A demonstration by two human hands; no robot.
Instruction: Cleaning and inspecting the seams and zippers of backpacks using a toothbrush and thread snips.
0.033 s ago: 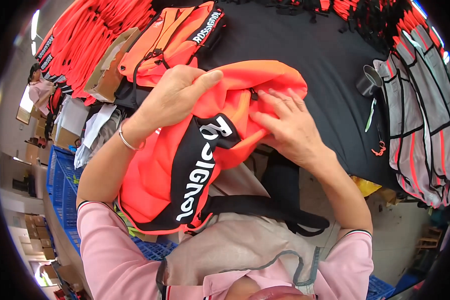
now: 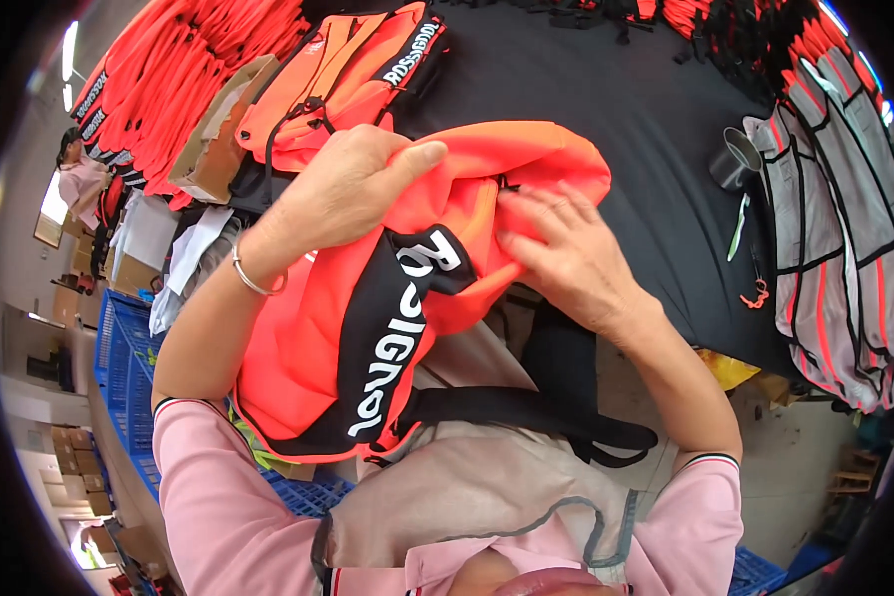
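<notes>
An orange-red backpack (image 2: 293, 363) with a black side panel and white lettering sags between my hands, its lower end near my lap. My left hand (image 2: 353, 189) is closed on the upper left edge of its fabric, thumb stretched along the top. My right hand (image 2: 571, 258) grips the fabric at the right of the folded mouth, fingers curled over it. A small black piece (image 2: 508, 184) shows beside those fingers; I cannot tell its kind. From the bag's lower end a black strap (image 2: 536, 412) hangs toward the right. The inside is mostly hidden by folds.
Another orange backpack (image 2: 338, 74) lies on the black-covered table (image 2: 656, 189), beside a cardboard box (image 2: 214, 149) and stacked orange pieces (image 2: 189, 79). Toward the right are a metal cup (image 2: 733, 159) and grey mesh panels (image 2: 829, 238). A blue crate (image 2: 124, 348) stands left.
My right hand has shifted slightly, its fingers drawing a little left and closer together at the bag's mouth. My left hand keeps nearly the same place.
</notes>
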